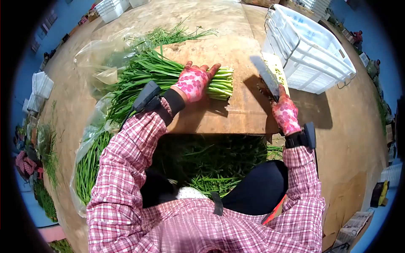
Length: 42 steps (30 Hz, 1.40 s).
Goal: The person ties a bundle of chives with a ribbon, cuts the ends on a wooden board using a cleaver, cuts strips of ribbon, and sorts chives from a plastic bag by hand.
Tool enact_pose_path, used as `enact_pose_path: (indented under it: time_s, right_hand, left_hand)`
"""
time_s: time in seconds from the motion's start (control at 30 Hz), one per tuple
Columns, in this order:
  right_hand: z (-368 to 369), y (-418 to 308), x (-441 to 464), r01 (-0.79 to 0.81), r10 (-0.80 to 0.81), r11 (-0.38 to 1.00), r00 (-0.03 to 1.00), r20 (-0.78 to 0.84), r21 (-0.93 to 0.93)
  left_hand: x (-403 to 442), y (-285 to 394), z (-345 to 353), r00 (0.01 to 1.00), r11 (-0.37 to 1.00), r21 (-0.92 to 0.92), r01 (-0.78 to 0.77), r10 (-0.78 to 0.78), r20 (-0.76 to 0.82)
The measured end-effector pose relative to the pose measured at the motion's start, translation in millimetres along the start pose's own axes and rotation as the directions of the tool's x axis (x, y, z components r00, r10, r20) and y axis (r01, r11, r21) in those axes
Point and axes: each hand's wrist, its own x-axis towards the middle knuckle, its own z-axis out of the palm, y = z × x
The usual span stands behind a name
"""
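Lying under left hand (195, 82): leafy green bundle (158, 71), pale blunt ends (223, 84).

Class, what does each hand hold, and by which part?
The right hand grips a knife at its handle end; the left hand holds a bundle of green stalks near the pale ends.

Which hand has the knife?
The right hand, at the right edge of the wooden board, has the knife; the left hand is on the green stalks.
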Motion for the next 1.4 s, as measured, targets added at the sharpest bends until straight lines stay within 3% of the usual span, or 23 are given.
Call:
enact_pose_path:
  time_s: [0.03, 0.1, 0.17, 0.2, 0.3, 0.37, 0.43, 0.57, 0.7, 0.77, 0.8, 0.87, 0.93, 1.0, 1.1, 1.17, 1.27, 1.33, 1.4]
  right_hand:
    - [-9, -8, -6, -0.023, 0.022, 1.000, 1.000, 0.016, 0.016]
    - [-16, -24, -13, -0.100, 0.063, 0.964, 0.986, 0.156, 0.246]
    - [2, -30, -22, -0.019, -0.020, 0.884, 0.997, 0.078, 0.468]
    - [12, -33, -26, 0.029, -0.061, 0.824, 0.997, 0.039, 0.566]
    - [-15, -72, -50, 0.051, -0.079, 0.848, 0.996, 0.031, 0.527]
    - [-29, -96, -57, -0.149, 0.018, 0.757, 0.978, 0.208, 0.636]
    - [-23, -101, -56, 0.020, -0.064, 0.798, 0.997, 0.052, 0.603]
    - [-31, -119, -59, -0.035, -0.027, 0.893, 0.991, 0.132, 0.449]
    - [-24, -125, -59, -0.182, 0.082, 0.875, 0.969, 0.233, 0.449]
    - [-38, -136, -58, -0.367, 0.169, 0.768, 0.906, 0.387, 0.525]
    - [-16, -119, -54, -0.192, 0.077, 0.850, 0.966, 0.247, 0.490]
    - [0, -109, -49, -0.063, -0.006, 0.905, 0.987, 0.159, 0.421]
    - [1, -108, -48, -0.053, -0.017, 0.916, 0.985, 0.170, 0.398]
    - [-3, -109, -49, -0.164, 0.048, 0.895, 0.960, 0.275, 0.415]
    - [-36, -136, -46, -0.455, 0.223, 0.786, 0.841, 0.493, 0.419]
    - [-28, -119, -41, -0.376, 0.111, 0.820, 0.845, 0.524, 0.433]
    - [-35, -129, -35, -0.438, 0.093, 0.777, 0.790, 0.606, 0.453]
    - [-31, -117, -29, -0.137, -0.137, 0.907, 0.798, 0.586, 0.398]
    - [-28, -115, -24, -0.029, -0.247, 0.908, 0.769, 0.589, 0.419]
  left_hand:
    - [-1, 1, -2, 1.000, 1.000, 0.012, -0.009, 0.009, -0.007]
    - [13, -7, 14, 0.984, 0.995, 0.056, -0.084, 0.092, -0.153]
    - [24, -9, 14, 0.997, 0.978, -0.210, 0.002, 0.013, 0.072]
    - [26, -10, 11, 0.999, 0.972, -0.229, -0.044, 0.047, 0.006]
    - [38, 1, -10, 0.957, 0.989, -0.139, 0.050, -0.007, 0.291]
    - [43, -4, -1, 0.979, 0.984, -0.176, 0.037, 0.000, 0.205]
    - [45, -5, 2, 0.984, 0.974, -0.219, 0.065, -0.026, 0.176]
    - [40, 8, -1, 0.976, 0.976, -0.177, 0.126, -0.091, 0.197]
    - [37, 10, 3, 0.971, 0.969, -0.192, 0.156, -0.115, 0.209]
    - [36, 6, 4, 0.977, 0.966, -0.212, 0.149, -0.111, 0.181]
    - [37, 6, 4, 0.975, 0.964, -0.219, 0.151, -0.108, 0.195]
    - [36, 8, 4, 0.976, 0.967, -0.209, 0.145, -0.105, 0.192]
    - [39, 7, 9, 0.977, 0.968, -0.205, 0.146, -0.108, 0.183]
    - [41, 11, 15, 0.981, 0.971, -0.180, 0.155, -0.130, 0.143]
    - [39, 16, 22, 0.984, 0.974, -0.151, 0.170, -0.160, 0.078]
    - [39, 15, 24, 0.988, 0.976, -0.155, 0.152, -0.145, 0.058]
    - [43, 15, 34, 0.987, 0.977, -0.139, 0.162, -0.158, 0.036]
    - [42, 15, 32, 0.989, 0.982, -0.116, 0.147, -0.143, 0.042]
    - [41, 14, 29, 0.989, 0.984, -0.108, 0.142, -0.137, 0.057]
